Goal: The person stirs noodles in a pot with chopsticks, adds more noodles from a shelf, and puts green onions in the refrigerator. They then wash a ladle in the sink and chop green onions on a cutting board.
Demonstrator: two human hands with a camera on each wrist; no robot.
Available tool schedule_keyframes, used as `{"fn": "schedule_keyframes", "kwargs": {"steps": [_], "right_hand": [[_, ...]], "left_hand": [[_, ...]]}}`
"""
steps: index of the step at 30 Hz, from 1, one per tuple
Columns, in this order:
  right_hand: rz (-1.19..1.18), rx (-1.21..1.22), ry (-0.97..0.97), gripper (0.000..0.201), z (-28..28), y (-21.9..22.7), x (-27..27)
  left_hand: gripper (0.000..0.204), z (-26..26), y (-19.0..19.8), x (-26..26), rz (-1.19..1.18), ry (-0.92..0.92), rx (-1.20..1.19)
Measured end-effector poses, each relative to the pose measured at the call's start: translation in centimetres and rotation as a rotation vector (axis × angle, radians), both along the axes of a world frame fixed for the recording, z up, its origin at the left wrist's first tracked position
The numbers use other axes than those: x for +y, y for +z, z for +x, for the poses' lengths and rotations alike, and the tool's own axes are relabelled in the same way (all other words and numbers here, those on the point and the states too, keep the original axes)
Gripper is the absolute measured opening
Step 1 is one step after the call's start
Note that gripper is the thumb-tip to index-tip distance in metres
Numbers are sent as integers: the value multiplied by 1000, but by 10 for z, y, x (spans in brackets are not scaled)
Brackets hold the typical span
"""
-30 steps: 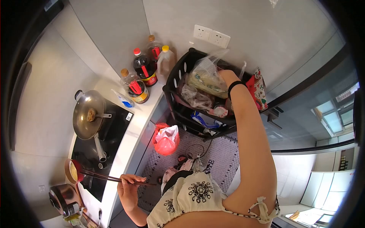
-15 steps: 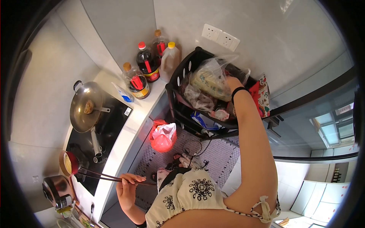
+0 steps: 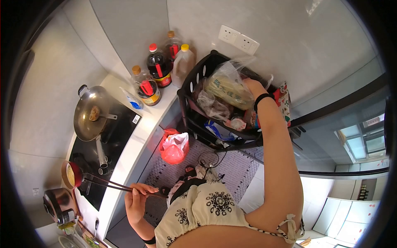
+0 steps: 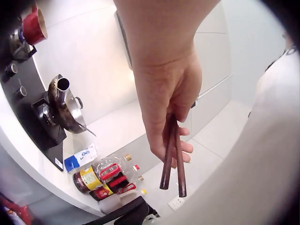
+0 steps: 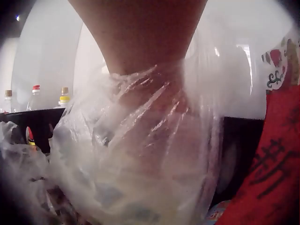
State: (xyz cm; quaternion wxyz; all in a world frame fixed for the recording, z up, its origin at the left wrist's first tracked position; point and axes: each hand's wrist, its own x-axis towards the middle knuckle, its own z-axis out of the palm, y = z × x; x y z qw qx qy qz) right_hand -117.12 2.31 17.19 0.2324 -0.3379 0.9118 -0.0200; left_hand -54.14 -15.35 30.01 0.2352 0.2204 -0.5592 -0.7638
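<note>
My left hand (image 3: 136, 200) grips a pair of dark brown chopsticks (image 3: 120, 186), their far ends pointing toward the stove. In the left wrist view, the thick ends of the chopsticks (image 4: 172, 159) come out between thumb and fingers. My right hand (image 3: 254, 87) reaches into a black plastic basket (image 3: 191, 84), at a clear plastic bag (image 3: 229, 89) with pale contents and printed lettering. Thin film covers the hand and wrist in the right wrist view, where the bag (image 5: 136, 154) fills the middle. The right fingers are hidden among the plastic.
A wok (image 3: 92, 118) with a brown lump and a spatula sits on the black cooktop (image 3: 118, 134), near a red pot (image 3: 71, 174). Several sauce bottles (image 3: 159, 66) stand in the counter corner. A red bag (image 3: 173, 149) hangs below the counter edge. Beside my right wrist is a red patterned packet (image 5: 262, 173).
The right hand has worked slightly lower and right against the clear bag, then back up a little, and the film has shifted. The left hand keeps the chopsticks. The head view has turned slightly.
</note>
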Motion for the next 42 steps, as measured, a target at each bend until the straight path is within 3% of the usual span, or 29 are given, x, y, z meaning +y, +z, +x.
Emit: {"fn": "schedule_keyframes", "kwargs": {"steps": [7, 9, 10, 12, 13, 15, 16, 18, 19, 21, 23, 25, 28, 37, 40, 42], "right_hand": [[60, -118, 2, 37, -33, 6, -4], [122, -38, 302, 33, -42, 3, -3], [125, -36, 301, 33, -47, 2, -1], [257, 41, 112, 39, 12, 71, -17], [257, 41, 111, 39, 11, 70, -16], [212, 17, 127, 36, 0, 58, -13], [209, 18, 130, 36, -32, 18, 13], [146, 170, 421, 26, -95, -55, 7], [143, 170, 424, 26, -80, -42, 2], [180, 150, 240, 36, -36, 3, -10], [111, 195, 281, 32, -64, -26, 2], [42, 241, 322, 29, -61, -21, 3], [50, 179, 246, 29, -9, 33, -6], [13, 188, 169, 28, 1, 44, -9], [10, 274, 179, 30, -1, 37, -10], [128, 367, 138, 30, 9, 47, -16]], "left_hand": [[35, -6, -6, -3, 38, -21, 26], [34, -6, -6, -2, 39, -41, 30], [34, -7, -6, -2, 41, -41, 32], [34, -6, -8, -1, 51, -57, 42], [34, -5, -9, -1, 51, -58, 42], [35, -3, -10, -1, 49, -57, 42], [35, -1, -10, -1, 46, -54, 42], [34, 2, -9, 0, 36, -44, 48], [34, 4, -9, 0, 34, -41, 48], [34, 7, -11, 2, 44, -33, 57], [34, 10, -10, 2, 46, -30, 44], [34, 12, -10, 3, 48, -27, 33], [34, 16, -14, 4, 46, -6, 39], [34, 27, -19, 7, 28, 14, 68], [34, 30, -20, 9, 46, 24, 65], [34, 31, -18, 9, 33, 7, 69]]}}
